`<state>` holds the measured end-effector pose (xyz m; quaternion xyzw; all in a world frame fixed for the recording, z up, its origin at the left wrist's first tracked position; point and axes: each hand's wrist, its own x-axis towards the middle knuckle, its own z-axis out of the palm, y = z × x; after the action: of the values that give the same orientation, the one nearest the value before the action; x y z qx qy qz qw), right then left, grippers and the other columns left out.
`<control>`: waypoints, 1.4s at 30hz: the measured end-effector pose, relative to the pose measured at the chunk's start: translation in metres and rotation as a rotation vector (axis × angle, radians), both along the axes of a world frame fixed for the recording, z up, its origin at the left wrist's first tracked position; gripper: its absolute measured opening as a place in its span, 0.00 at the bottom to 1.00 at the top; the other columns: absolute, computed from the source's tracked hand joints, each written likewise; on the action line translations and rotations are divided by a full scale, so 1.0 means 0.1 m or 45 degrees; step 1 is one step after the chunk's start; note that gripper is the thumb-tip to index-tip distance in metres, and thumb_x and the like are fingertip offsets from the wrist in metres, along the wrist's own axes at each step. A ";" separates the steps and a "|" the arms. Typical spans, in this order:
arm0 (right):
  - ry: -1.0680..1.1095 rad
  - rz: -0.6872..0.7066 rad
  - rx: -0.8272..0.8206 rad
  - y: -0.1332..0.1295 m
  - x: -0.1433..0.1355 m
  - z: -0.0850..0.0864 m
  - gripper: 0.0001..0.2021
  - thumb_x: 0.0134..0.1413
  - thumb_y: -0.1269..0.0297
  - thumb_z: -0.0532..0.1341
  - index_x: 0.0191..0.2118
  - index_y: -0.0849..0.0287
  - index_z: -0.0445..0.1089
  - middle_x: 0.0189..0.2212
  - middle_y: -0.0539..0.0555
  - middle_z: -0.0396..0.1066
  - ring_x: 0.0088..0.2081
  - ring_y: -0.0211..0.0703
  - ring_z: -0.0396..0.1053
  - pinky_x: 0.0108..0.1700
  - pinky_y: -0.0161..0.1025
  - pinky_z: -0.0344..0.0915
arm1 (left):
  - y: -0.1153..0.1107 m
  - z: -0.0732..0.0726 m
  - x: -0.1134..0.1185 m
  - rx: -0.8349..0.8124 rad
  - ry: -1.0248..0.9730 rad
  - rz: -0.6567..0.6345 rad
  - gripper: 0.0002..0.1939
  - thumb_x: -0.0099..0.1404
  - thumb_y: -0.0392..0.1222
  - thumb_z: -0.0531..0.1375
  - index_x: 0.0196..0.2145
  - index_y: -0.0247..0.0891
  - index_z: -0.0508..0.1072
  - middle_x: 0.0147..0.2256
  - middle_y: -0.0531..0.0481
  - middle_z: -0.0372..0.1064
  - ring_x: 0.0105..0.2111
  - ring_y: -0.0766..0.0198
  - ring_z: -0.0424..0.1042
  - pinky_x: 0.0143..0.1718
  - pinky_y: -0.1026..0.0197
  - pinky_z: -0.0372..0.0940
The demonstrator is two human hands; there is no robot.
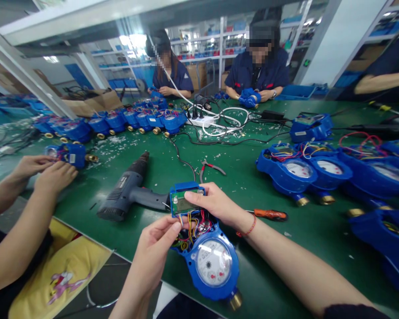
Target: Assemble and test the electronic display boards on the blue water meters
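Observation:
A blue water meter (216, 266) with a round white dial and a brass fitting lies at the front edge of the bench, its wiring compartment uncovered. Above that compartment my right hand (216, 201) grips a green circuit board (179, 208) with a small display, set in a blue frame, thumb across its face. Coloured wires (196, 223) run from the board down into the meter. My left hand (162, 239) pinches some of these thin wires between thumb and finger, just below the board.
A heat gun (129, 190) lies left of the meter; cutters (209, 167) and an orange-handled screwdriver (269, 215) lie beyond and right. More blue meters (295, 170) line the right and back left. A power strip (199, 120) with cables sits farther back. Co-workers' hands (53, 177) handle another meter at left.

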<state>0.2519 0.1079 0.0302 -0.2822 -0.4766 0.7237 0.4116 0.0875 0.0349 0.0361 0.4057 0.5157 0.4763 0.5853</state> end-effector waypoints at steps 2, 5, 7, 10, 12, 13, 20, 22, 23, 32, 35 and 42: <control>-0.019 -0.007 0.015 -0.01 0.00 0.01 0.23 0.42 0.46 0.70 0.29 0.65 0.72 0.24 0.48 0.67 0.26 0.32 0.59 0.31 0.32 0.57 | -0.02 0.00 0.00 0.000 0.013 0.058 0.14 0.51 0.50 0.72 0.27 0.38 0.78 0.26 0.51 0.77 0.29 0.66 0.72 0.33 0.69 0.65; -0.027 -0.036 0.019 -0.02 -0.01 0.01 0.24 0.43 0.45 0.70 0.32 0.65 0.72 0.26 0.49 0.68 0.26 0.32 0.60 0.32 0.33 0.58 | -0.02 0.01 0.02 0.017 0.012 0.137 0.17 0.47 0.52 0.74 0.24 0.37 0.76 0.24 0.51 0.75 0.28 0.67 0.71 0.32 0.70 0.64; -0.026 -0.049 0.012 -0.02 -0.02 -0.01 0.24 0.43 0.45 0.69 0.32 0.65 0.72 0.26 0.50 0.69 0.26 0.33 0.61 0.32 0.33 0.58 | -0.01 0.02 0.03 0.028 -0.005 0.164 0.18 0.45 0.52 0.74 0.24 0.36 0.76 0.24 0.51 0.75 0.27 0.68 0.70 0.32 0.70 0.63; -0.022 -0.047 -0.008 -0.03 -0.02 -0.04 0.24 0.44 0.45 0.69 0.31 0.65 0.71 0.26 0.50 0.69 0.25 0.33 0.61 0.31 0.33 0.58 | 0.00 0.03 0.03 0.055 -0.028 0.188 0.18 0.45 0.51 0.74 0.24 0.36 0.75 0.24 0.51 0.74 0.29 0.67 0.70 0.34 0.69 0.63; -0.018 -0.041 -0.022 -0.04 -0.03 -0.05 0.24 0.45 0.45 0.69 0.32 0.65 0.71 0.26 0.51 0.69 0.25 0.33 0.62 0.30 0.33 0.58 | 0.00 0.02 0.02 0.091 -0.039 0.211 0.18 0.46 0.52 0.74 0.24 0.36 0.75 0.24 0.51 0.73 0.29 0.67 0.69 0.34 0.69 0.64; -0.016 -0.038 -0.029 -0.04 -0.03 -0.05 0.24 0.44 0.44 0.69 0.32 0.65 0.71 0.26 0.51 0.69 0.25 0.33 0.62 0.30 0.33 0.58 | -0.01 0.02 0.02 0.107 -0.043 0.221 0.18 0.46 0.52 0.74 0.24 0.36 0.75 0.24 0.52 0.72 0.28 0.67 0.68 0.34 0.69 0.63; -0.042 -0.026 -0.025 -0.04 0.00 0.01 0.25 0.42 0.43 0.69 0.30 0.65 0.70 0.24 0.49 0.67 0.24 0.32 0.60 0.30 0.33 0.57 | -0.02 0.01 -0.01 0.196 -0.045 0.134 0.19 0.55 0.52 0.69 0.39 0.42 0.69 0.35 0.53 0.73 0.35 0.65 0.71 0.38 0.66 0.65; -0.058 0.006 -0.006 -0.04 0.00 0.04 0.26 0.41 0.43 0.70 0.31 0.65 0.71 0.25 0.49 0.68 0.26 0.33 0.61 0.32 0.33 0.59 | 0.02 0.04 -0.01 0.253 0.036 0.016 0.30 0.56 0.51 0.69 0.52 0.46 0.62 0.43 0.49 0.74 0.42 0.60 0.73 0.44 0.62 0.66; -0.069 0.022 0.007 -0.04 0.00 0.06 0.26 0.40 0.43 0.70 0.33 0.65 0.72 0.26 0.50 0.69 0.27 0.34 0.62 0.33 0.34 0.60 | 0.04 0.06 -0.01 0.267 0.084 -0.042 0.35 0.55 0.50 0.69 0.56 0.45 0.59 0.46 0.47 0.73 0.45 0.58 0.73 0.46 0.61 0.66; -0.253 0.085 0.098 -0.05 -0.01 0.05 0.28 0.44 0.40 0.66 0.35 0.65 0.73 0.30 0.53 0.71 0.30 0.38 0.64 0.37 0.37 0.61 | 0.08 0.02 0.08 0.112 -0.049 0.100 0.38 0.55 0.44 0.70 0.60 0.41 0.59 0.42 0.46 0.77 0.44 0.56 0.76 0.44 0.61 0.69; -0.295 0.036 0.150 -0.04 0.06 0.07 0.29 0.49 0.36 0.61 0.34 0.63 0.73 0.31 0.54 0.72 0.33 0.40 0.65 0.39 0.38 0.61 | 0.04 -0.04 0.11 0.133 -0.161 0.219 0.34 0.53 0.42 0.71 0.55 0.43 0.62 0.41 0.48 0.77 0.41 0.58 0.76 0.43 0.60 0.70; -0.495 -0.128 0.352 -0.08 0.18 0.11 0.26 0.53 0.38 0.58 0.27 0.61 0.73 0.33 0.56 0.72 0.37 0.44 0.67 0.43 0.41 0.60 | -0.02 -0.10 0.17 0.191 -0.206 0.448 0.29 0.54 0.40 0.71 0.49 0.44 0.61 0.38 0.52 0.76 0.38 0.63 0.76 0.38 0.65 0.70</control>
<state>0.2694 0.0995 0.0409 -0.3807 -0.6267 0.5623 0.3823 0.1050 0.0328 0.0256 0.3124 0.4931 0.6392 0.5007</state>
